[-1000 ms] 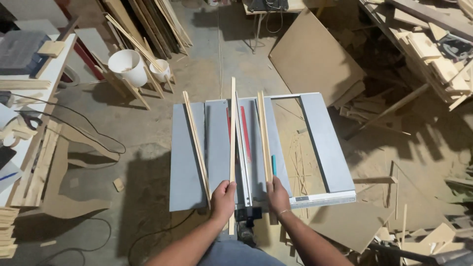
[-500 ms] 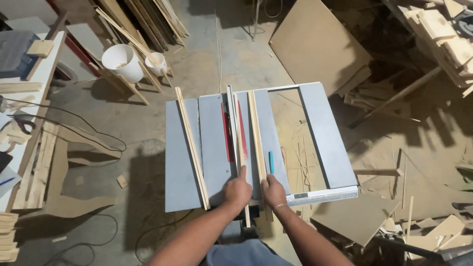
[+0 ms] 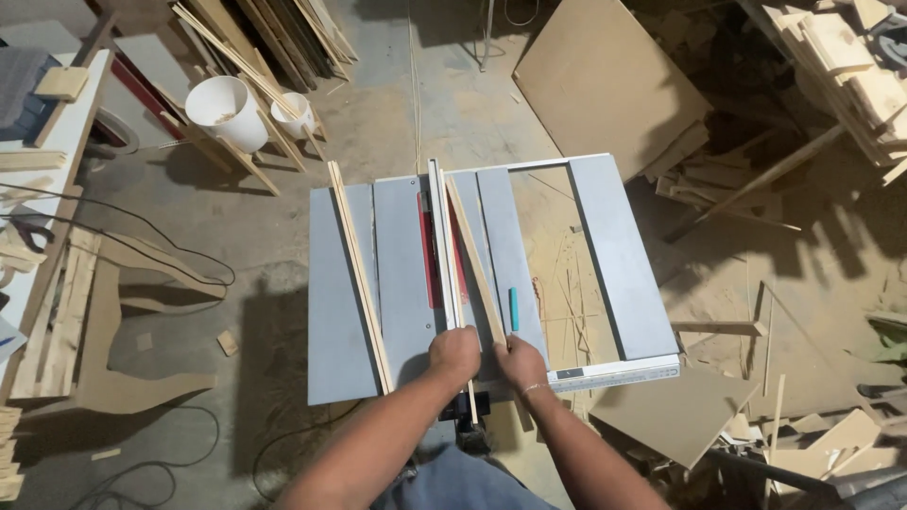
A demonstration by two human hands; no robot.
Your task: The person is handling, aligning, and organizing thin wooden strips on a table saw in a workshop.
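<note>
Left hand (image 3: 455, 355) fingers curled down onto the near end of a thin wood strip (image 3: 444, 247), gripping it, knuckles up. Right hand (image 3: 522, 363) just beside it, fingers closed over the near end of a second strip (image 3: 472, 255); fingertips hidden under the hand, so how tight it grips I cannot tell. Both hands sit at the near edge of the saw table (image 3: 406, 274), about mid-width, nearly touching each other.

Left strip runs straight from the near edge to the far edge, alongside the red insert (image 3: 427, 255) in the table middle. Right strip angles slightly, its far end meeting the first strip near the far edge, near end spread to the right. A small teal piece (image 3: 514, 309) lies just right of the strips, near the hands.

A third strip (image 3: 359, 274) lies apart on the left part of the table, tilted, from far-left edge toward the near edge.

Right side of the table is an open frame, sawdust floor visible through it; a rail (image 3: 619, 373) runs along the near-right edge.

Off the table: two white buckets (image 3: 227, 113) beyond the far-left corner, a board sheet (image 3: 605, 85) beyond the far-right corner, scrap wood pile (image 3: 850, 66) at far right.
</note>
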